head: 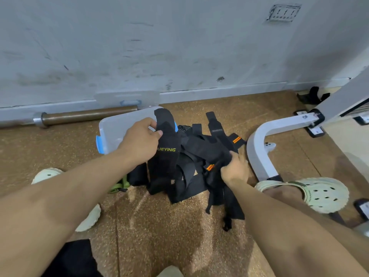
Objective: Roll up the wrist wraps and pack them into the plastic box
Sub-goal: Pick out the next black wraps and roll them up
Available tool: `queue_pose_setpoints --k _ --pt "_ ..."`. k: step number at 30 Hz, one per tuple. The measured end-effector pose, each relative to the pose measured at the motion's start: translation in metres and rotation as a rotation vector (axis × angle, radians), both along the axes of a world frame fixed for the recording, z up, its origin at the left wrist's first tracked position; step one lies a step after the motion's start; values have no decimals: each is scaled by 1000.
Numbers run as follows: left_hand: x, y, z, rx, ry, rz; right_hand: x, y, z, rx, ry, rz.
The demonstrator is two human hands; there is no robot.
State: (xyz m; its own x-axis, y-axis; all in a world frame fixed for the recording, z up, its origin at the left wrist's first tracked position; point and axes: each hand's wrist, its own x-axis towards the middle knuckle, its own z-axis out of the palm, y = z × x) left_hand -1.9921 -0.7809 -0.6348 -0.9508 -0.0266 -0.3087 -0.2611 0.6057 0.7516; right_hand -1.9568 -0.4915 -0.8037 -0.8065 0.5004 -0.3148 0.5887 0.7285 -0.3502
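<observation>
1. Cork-brown speckled floor (159, 236) carries everything, running up to a scuffed white wall (139, 47).
2. White metal frame leg (259, 152) curves down to the floor just right of the pile, beside the person's right foot in a pale perforated clog (319, 194).
3. Steel barbell (87, 115) lies along the foot of the wall, behind the box.
4. Clear plastic box (113, 130) with blue latches sits open on the floor at the pile's far left; its lid (127, 97) leans against the wall behind it.
5. Black wrist wraps (197, 156) lie tangled and unrolled in a heap on the floor between the box and the frame leg; some show orange stripes.
6. One lettered wrap (167, 148), black with yellow-green print, is lifted partly over the box edge.
7. Left hand (141, 140): its grip pinches the lettered wrap between thumb and curled fingers.
8. Right hand (235, 168): its grip is curled round a bunch of wraps at the heap's right side.
</observation>
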Motion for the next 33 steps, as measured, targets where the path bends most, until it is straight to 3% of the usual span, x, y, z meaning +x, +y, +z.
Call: queue_pose_setpoints --k 3,7,13,17,20,23,26,29,33 --pt "-1 4 2 40 -29 7 -37 -24 0 -132 59 146" --pt "-10 12 7 64 -46 -26 -86 -48 -24 -137 -89 308" --pt "-17 7 10 -3 -87 -67 -117 -47 -69 23 -307 357" --pt "-19 2 13 -41 -123 -65 -118 -53 -82 112 -286 343" --pt "-19 2 14 -40 -120 -66 -104 -61 -85 139 -402 349" --pt "-18 7 16 -26 -93 -80 -86 -57 -85 318 -518 447" --pt "-15 7 17 17 -75 -78 -68 -48 -80 526 -465 586" --pt "-15 6 14 18 -46 -65 -55 -34 -74 329 -305 541" --pt "-16 6 9 38 -42 -17 -58 -23 -23 -285 -42 201"
